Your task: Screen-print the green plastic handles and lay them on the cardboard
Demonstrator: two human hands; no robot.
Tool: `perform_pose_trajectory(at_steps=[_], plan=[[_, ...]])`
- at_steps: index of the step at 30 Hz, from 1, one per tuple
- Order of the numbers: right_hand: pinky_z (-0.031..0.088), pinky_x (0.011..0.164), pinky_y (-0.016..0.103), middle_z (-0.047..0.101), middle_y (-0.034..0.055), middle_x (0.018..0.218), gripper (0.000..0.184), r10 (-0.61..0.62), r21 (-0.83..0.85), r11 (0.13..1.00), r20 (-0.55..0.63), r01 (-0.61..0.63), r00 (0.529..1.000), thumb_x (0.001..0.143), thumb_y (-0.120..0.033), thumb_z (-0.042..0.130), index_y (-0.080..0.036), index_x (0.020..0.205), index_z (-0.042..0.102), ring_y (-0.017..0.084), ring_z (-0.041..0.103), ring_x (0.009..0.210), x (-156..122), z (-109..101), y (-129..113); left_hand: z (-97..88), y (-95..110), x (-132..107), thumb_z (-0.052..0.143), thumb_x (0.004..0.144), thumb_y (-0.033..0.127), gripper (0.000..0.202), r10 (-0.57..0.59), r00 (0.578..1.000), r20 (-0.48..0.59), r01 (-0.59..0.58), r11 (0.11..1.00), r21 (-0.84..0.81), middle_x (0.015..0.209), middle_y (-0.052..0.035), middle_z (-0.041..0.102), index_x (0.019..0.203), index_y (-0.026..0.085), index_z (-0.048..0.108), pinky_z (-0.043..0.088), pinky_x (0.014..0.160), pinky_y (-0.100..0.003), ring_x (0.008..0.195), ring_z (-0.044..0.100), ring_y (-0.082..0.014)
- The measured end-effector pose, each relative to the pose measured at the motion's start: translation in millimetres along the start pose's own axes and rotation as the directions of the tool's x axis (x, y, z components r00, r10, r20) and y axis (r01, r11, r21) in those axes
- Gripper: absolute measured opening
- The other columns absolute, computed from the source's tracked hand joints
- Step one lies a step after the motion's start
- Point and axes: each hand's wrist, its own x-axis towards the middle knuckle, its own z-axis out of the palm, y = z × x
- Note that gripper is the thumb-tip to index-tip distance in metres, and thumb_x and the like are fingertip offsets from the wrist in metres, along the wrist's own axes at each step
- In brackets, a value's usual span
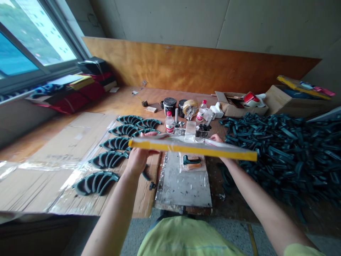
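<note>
Two hands (140, 154) (217, 138) grasping yellow-edged panel (191, 150), wooden bench (128, 95) part-covered in cardboard (77, 137), grey wall (170, 21), window (50, 32)

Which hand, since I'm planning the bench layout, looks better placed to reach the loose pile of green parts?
Probably the right hand: it is nearer the pile of green parts, while the left hand is nearer the fanned parts. Both hold the yellow-edged frame.
</note>
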Motion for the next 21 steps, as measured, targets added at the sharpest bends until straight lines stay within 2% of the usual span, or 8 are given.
perform_pose_trajectory(at_steps=[5, 7, 9, 11, 13, 16, 18, 21], plan=[[0.045, 0.083, 0.034, 0.067, 0.0083, 0.105, 0.045, -0.301, -0.024, 0.950, 0.196, 0.311, 0.933, 0.084, -0.040, 0.067, -0.020, 0.123, 0.056, 0.024, 0.060, 0.099, -64.7, 41.4, 0.0, 18.1, 5.6, 24.4, 0.052, 0.082, 0.067, 0.054, 0.085, 0.996, -0.031, -0.087, 0.995, -0.056, 0.079, -0.0045, 0.068, 0.098, 0.016, 0.059, 0.052, 0.061, -0.024, 0.072, 0.066, -0.0154], [0.044, 0.088, 0.036, 0.065, 0.0077, 0.106, 0.038, -0.357, -0.082, 0.918, 0.250, 0.387, 0.900, 0.084, -0.036, 0.069, -0.022, 0.118, 0.060, 0.025, 0.057, 0.104, -78.4, 45.3, -14.5, 17.6, -15.6, 12.9, 0.056, 0.081, 0.064, 0.052, 0.053, 0.993, -0.102, -0.060, 0.995, -0.073, 0.082, -0.0023, 0.069, 0.107, 0.019, 0.057, 0.052, 0.060, -0.022, 0.070, 0.066, -0.0133], [0.043, 0.088, 0.036, 0.064, 0.0075, 0.101, 0.020, -0.353, -0.114, 0.916, 0.235, 0.386, 0.906, 0.088, -0.031, 0.065, -0.022, 0.105, 0.066, 0.024, 0.055, 0.101, -91.2, 42.9, -34.0, 19.0, -49.1, -12.1, 0.061, 0.079, 0.063, 0.055, -0.143, 0.989, -0.048, 0.141, 0.990, -0.027, 0.085, -0.0041, 0.070, 0.111, 0.019, 0.058, 0.052, 0.058, -0.023, 0.070, 0.066, -0.0144], [0.044, 0.084, 0.035, 0.062, 0.0072, 0.093, 0.012, -0.366, -0.095, 0.918, 0.172, 0.385, 0.915, 0.090, -0.030, 0.062, -0.021, 0.097, 0.067, 0.022, 0.055, 0.093, -109.7, 40.5, -57.1, 23.9, -87.4, -45.0, 0.063, 0.076, 0.066, 0.063, -0.470, 0.876, 0.109, 0.459, 0.882, 0.106, 0.091, -0.0117, 0.073, 0.111, 0.014, 0.061, 0.053, 0.056, -0.028, 0.073, 0.069, -0.0201], [0.045, 0.080, 0.033, 0.061, 0.0058, 0.087, 0.012, -0.480, -0.028, 0.872, 0.146, 0.488, 0.865, 0.091, -0.030, 0.060, -0.021, 0.094, 0.067, 0.021, 0.054, 0.088, -133.0, 41.7, -78.2, 28.2, -121.6, -76.2, 0.058, 0.077, 0.070, 0.067, -0.622, 0.767, 0.161, 0.613, 0.783, 0.105, 0.099, -0.0149, 0.073, 0.114, 0.015, 0.061, 0.055, 0.058, -0.032, 0.081, 0.071, -0.0249], [0.045, 0.079, 0.031, 0.062, 0.0031, 0.083, 0.015, -0.669, 0.114, 0.741, 0.205, 0.661, 0.715, 0.093, -0.035, 0.058, -0.023, 0.094, 0.067, 0.020, 0.056, 0.086, -156.5, 43.7, -82.5, 15.1, -154.2, -100.7, 0.056, 0.078, 0.069, 0.058, -0.646, 0.756, 0.107, 0.649, 0.761, 0.008, 0.091, -0.0118, 0.074, 0.103, 0.017, 0.061, 0.054, 0.058, -0.029, 0.078, 0.071, -0.0230], [0.045, 0.079, 0.030, 0.065, 0.0034, 0.086, 0.017, -0.566, 0.072, 0.821, 0.233, 0.567, 0.791, 0.094, -0.036, 0.056, -0.024, 0.094, 0.067, 0.019, 0.058, 0.086, -154.1, 38.2, -56.6, -15.0, -165.1, -98.3, 0.055, 0.078, 0.068, 0.053, -0.617, 0.786, -0.040, 0.618, 0.786, 0.032, 0.082, -0.0101, 0.073, 0.092, 0.017, 0.062, 0.052, 0.054, -0.027, 0.068, 0.069, -0.0201], [0.046, 0.075, 0.031, 0.067, 0.0102, 0.092, 0.013, -0.097, -0.260, 0.953, 0.229, 0.157, 0.969, 0.094, -0.026, 0.055, -0.020, 0.093, 0.066, 0.022, 0.063, 0.088, -134.1, 22.3, 11.5, -79.4, -176.2, -79.5, 0.046, 0.080, 0.069, 0.055, -0.511, 0.792, -0.334, 0.587, 0.788, 0.187, 0.067, -0.0108, 0.070, 0.077, 0.016, 0.061, 0.053, 0.052, -0.031, 0.056, 0.066, -0.0211]])
